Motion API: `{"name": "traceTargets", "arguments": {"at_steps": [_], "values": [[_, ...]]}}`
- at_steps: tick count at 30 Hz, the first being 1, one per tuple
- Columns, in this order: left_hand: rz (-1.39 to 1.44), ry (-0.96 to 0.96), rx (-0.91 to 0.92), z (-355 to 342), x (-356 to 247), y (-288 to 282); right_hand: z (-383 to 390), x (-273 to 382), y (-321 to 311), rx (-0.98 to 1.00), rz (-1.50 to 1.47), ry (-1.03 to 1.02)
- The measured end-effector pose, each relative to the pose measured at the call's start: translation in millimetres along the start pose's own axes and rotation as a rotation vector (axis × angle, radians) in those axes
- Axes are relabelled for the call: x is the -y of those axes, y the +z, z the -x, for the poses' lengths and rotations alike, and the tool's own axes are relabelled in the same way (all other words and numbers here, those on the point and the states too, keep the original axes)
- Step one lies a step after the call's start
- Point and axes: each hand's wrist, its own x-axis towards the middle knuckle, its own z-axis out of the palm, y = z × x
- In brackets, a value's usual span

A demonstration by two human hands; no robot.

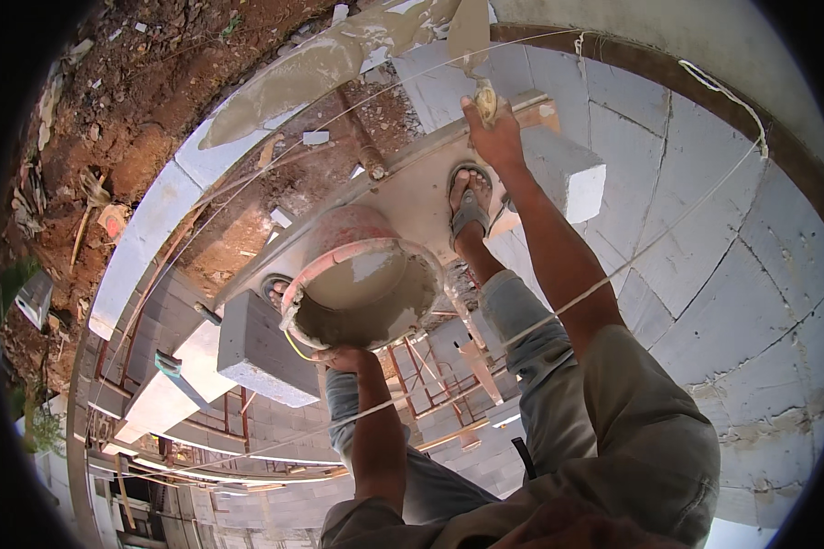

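My right hand (496, 137) is closed round the handle of a trowel (468, 37), reaching forward past my foot. Its mortar-smeared blade touches the wet mortar (293, 84) spread along the top of the curved block wall (160, 206). At the near edge of a reddish bucket (346, 224), my left hand (343, 357) grips the rim, its fingers partly hidden beneath. Grey mortar (357, 284) coats the inside of the bucket, whose mouth tilts toward me. Whether the bucket also rests on the plank cannot be told.
My feet stand on a wooden plank (412, 201). Pale blocks lie at its right (568, 174) and left (265, 352). A teal-handled tool (168, 364) sits on a board farther left. String lines (650, 242) cross the space; a drop with scaffolding opens below.
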Motion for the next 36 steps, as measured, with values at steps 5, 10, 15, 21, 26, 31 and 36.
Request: {"name": "traceTargets", "arguments": {"at_steps": [5, 10, 15, 21, 26, 31, 36], "values": [[0.015, -0.028, 0.103, 15.6, -29.3, 10.4, -83.2, -62.3, 62.8, -0.255, -0.008, -0.058], [0.058, -0.013, 0.046, -4.6, -5.8, 5.9, -28.2, -58.9, 99.5, -0.263, -0.043, 0.007], [0.083, -0.028, 0.100, -1.6, -4.1, 2.7, 94.7, -86.7, 93.8, -0.154, 0.348, -0.302], [0.121, -0.011, 0.232, -2.4, -3.3, -3.0, -0.4, -53.9, 62.2, -0.152, -0.120, 0.075], [0.045, -0.012, 0.176, 9.8, -21.4, 3.5, -2.2, -59.2, 121.5, -0.074, 0.111, -0.171], [0.049, -0.083, 0.151, 27.4, -40.9, 12.3, 20.8, -72.0, 105.6, 0.389, 0.577, -0.605], [0.068, -0.003, 0.185, 7.9, -17.6, 3.5, 64.2, -86.6, 39.4, 0.290, 0.558, -0.505]]}}
